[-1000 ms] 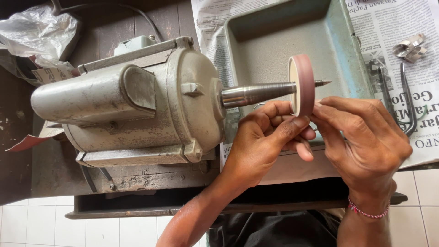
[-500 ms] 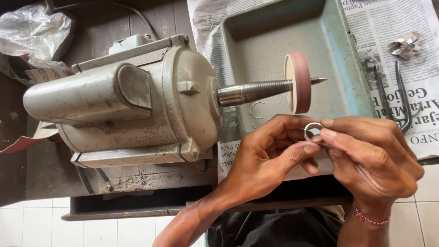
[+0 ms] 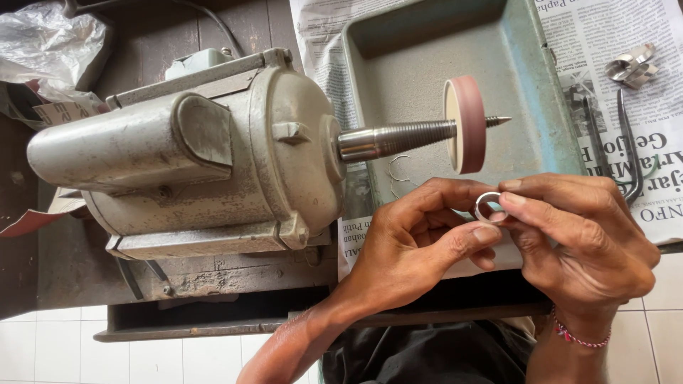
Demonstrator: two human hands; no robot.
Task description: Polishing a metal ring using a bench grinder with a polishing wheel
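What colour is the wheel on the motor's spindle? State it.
The wheel is dusty pink with a cream face, shown in the head view.

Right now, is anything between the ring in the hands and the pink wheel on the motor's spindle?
Nothing visible. The ring, pinched between the left hand and right hand, sits just below the polishing wheel with open air between them. Only the grey tray lies behind.

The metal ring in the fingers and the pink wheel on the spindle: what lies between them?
Nothing. In the head view the metal ring, pinched by the left hand and right hand, sits just below the pink wheel, with only bare tray floor behind the gap.
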